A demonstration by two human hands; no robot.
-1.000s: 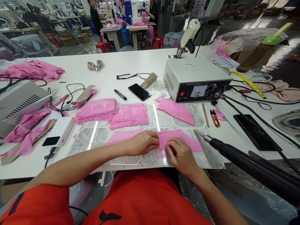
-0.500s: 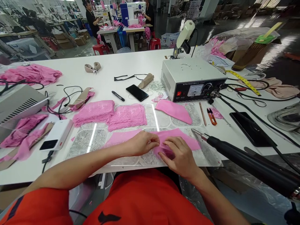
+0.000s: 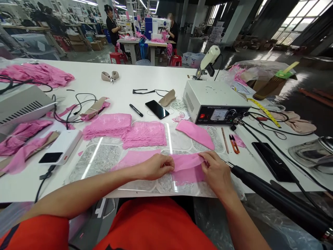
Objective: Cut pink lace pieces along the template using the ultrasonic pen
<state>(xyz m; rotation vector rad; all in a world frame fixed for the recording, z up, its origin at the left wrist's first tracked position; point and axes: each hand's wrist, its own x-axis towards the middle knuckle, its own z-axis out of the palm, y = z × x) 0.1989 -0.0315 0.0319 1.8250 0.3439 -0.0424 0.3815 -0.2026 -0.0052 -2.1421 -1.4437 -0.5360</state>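
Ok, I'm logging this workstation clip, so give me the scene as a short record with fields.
left hand: pinches the pink cloth
right hand: pinches the same cloth's right end
cloth: stretched between both hands, over the clear mat
behind: two pink lace stacks, a black phone
right: white box with a dial, black wand

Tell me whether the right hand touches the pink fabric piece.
Touching. The head view shows the right hand pinching the right end of the pink fabric piece, with no gap between them.
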